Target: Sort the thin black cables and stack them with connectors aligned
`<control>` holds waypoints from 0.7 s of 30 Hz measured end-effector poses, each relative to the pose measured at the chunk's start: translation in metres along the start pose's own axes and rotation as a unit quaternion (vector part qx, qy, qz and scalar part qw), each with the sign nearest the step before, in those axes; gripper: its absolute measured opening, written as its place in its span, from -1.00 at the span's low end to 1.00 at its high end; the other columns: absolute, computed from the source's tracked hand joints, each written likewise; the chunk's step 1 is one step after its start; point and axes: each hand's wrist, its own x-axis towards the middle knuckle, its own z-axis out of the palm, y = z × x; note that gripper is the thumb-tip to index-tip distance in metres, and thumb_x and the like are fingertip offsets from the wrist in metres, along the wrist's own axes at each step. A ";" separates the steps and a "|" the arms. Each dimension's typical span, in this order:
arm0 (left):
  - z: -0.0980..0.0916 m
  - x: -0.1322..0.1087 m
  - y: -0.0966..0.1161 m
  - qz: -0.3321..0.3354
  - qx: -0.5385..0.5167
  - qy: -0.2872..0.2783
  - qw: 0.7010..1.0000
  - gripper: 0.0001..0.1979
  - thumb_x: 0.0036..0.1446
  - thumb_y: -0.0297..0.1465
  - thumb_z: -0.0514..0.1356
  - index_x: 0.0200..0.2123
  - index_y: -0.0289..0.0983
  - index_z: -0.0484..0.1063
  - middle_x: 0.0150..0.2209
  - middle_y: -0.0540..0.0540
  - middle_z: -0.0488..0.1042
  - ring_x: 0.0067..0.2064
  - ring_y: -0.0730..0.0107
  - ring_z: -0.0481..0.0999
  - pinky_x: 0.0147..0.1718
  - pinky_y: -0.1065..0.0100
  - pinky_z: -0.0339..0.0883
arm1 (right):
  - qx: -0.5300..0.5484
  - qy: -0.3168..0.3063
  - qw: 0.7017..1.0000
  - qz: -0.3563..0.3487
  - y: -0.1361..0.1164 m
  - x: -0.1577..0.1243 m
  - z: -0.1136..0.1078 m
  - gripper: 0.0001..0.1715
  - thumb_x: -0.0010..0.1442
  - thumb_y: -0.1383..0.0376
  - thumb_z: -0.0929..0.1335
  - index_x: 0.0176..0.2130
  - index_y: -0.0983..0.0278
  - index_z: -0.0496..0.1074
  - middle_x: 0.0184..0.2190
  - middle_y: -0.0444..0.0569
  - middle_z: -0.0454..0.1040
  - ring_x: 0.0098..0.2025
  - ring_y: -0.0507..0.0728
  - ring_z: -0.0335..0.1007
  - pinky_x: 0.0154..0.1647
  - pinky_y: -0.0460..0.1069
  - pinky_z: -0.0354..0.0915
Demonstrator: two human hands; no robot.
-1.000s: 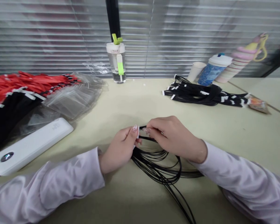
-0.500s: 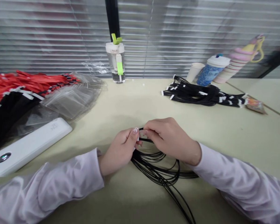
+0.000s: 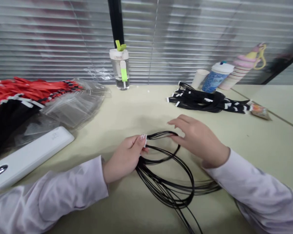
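Beige table (image 3: 141,107): left hand (image 3: 124,157) tight on black cords (image 3: 171,188), right hand (image 3: 200,139) unclenched (bottle (image 3: 120,70) low on water (image 3: 122,84))

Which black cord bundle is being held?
The loose bundle of thin black cords at front centre, pinched by the left hand; the white-tagged black pile lies untouched farther back.

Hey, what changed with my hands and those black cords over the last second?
The right hand let go of the bundle of thin black cords and moved right, fingers open above their loop, which spread wider. The left hand still pinches the bundle's white-tagged end. The white power bank and clear green-lidded bottle stayed put.
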 end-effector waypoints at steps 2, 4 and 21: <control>0.004 -0.002 0.001 -0.056 -0.039 -0.018 0.998 -0.55 0.09 -0.01 -0.07 -0.49 -0.30 0.23 -0.53 0.01 0.27 -0.58 0.57 0.24 -0.65 0.49 0.11 | -0.091 0.087 0.992 0.005 0.002 0.004 0.004 -0.68 0.10 0.23 0.27 -0.14 0.33 0.34 -0.33 0.03 0.37 -0.29 0.13 0.28 -0.29 -0.01 0.14; 0.008 -0.004 0.002 -0.098 -0.095 -0.016 0.991 -0.56 0.06 0.01 -0.04 -0.47 -0.29 0.22 -0.51 0.03 0.27 -0.61 0.58 0.25 -0.70 0.50 0.09 | -0.147 0.134 0.980 0.007 0.001 0.007 0.005 -0.69 0.11 0.19 0.26 -0.19 0.33 0.33 -0.40 0.03 0.37 -0.32 0.15 0.28 -0.36 -0.01 0.09; 0.011 -0.008 0.004 0.038 -0.003 0.118 0.992 -0.60 0.16 -0.10 -0.10 -0.51 -0.29 0.20 -0.53 0.01 0.30 -0.52 0.53 0.28 -0.55 0.46 0.17 | 0.369 -0.202 0.907 0.027 -0.062 -0.019 -0.009 -0.61 0.21 0.20 0.15 -0.58 0.33 0.19 -0.66 -0.20 0.04 -0.58 -0.10 -0.09 -0.61 -0.14 -0.09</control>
